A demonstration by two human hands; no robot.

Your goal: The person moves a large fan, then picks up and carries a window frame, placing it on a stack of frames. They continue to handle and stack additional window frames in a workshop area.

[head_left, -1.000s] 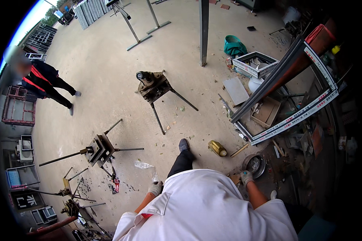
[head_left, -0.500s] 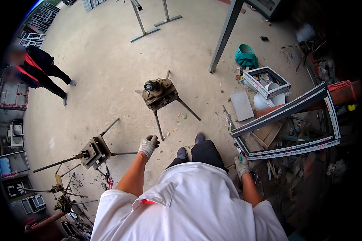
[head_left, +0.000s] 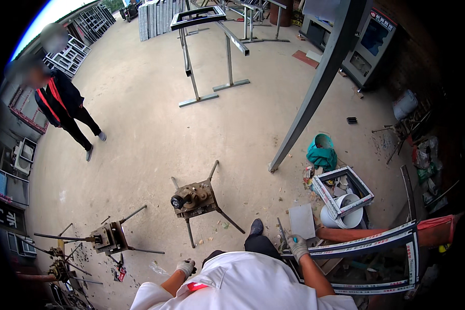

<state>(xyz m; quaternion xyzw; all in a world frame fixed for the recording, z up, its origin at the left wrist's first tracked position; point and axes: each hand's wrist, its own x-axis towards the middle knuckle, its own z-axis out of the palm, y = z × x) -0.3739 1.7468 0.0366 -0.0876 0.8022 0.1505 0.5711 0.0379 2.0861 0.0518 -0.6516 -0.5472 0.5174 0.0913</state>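
Observation:
My left hand (head_left: 186,267), in a pale work glove with dark fingertips, hangs low beside my white shirt. Its fingers are curled, and I see nothing in them. Gloved as well, my right hand (head_left: 297,248) is closed around a small blue thing (head_left: 295,239) too small to name. That hand is nearest the left corner of a dark window frame (head_left: 361,247) edged with printed white film; whether they touch I cannot tell. Ahead of me on the floor stands a rusty four-legged machine (head_left: 195,199) with a round dark knob.
Similar legged machines (head_left: 108,238) stand at left. To the right are a smaller frame (head_left: 341,192) on white buckets (head_left: 342,218), a grey board (head_left: 301,220), a teal bucket (head_left: 323,150) and a steel post (head_left: 307,103). Another person (head_left: 67,103) stands far left; a metal stand (head_left: 191,77) lies ahead.
My view has tipped up, so the far stand and cabinet show more. My left hand has dropped back toward my body; the right hand has moved forward along the window frame's corner.

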